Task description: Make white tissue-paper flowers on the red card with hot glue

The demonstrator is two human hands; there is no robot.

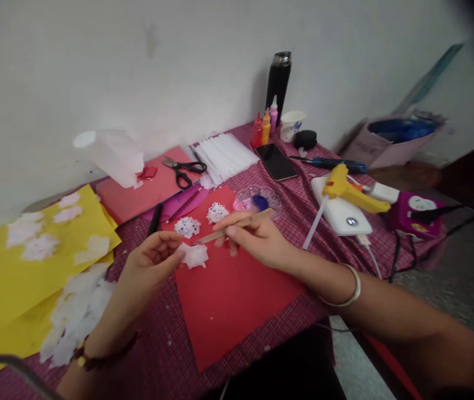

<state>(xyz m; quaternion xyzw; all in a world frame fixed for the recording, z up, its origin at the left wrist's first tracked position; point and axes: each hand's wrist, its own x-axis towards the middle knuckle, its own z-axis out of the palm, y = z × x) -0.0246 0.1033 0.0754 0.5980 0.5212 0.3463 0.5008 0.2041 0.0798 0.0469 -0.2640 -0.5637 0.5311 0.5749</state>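
Note:
My left hand (147, 264) is closed in a pinch on the edge of a small white paper flower (195, 255) with a jagged outline. In my right hand (257, 236) is a flat, light wooden stick (247, 221), its narrow tip close to the flower's top edge; whether they touch I cannot tell. Just beyond lie two more paper flowers, one with purple specks (187, 227) and one with dark specks (217, 213). They rest on a red sheet (237, 300). A clear palette (276, 203) holding pink and dark blue paint sits past my right hand.
Black-handled scissors (184, 171), white strips (224, 158), a phone (276, 162) and paint bottles (265, 128) stand or lie behind. At right are a yellow glue gun (347, 191), a white power bank (340, 216) and a purple socket block (415, 214). Yellow sheets (32, 278) lie left.

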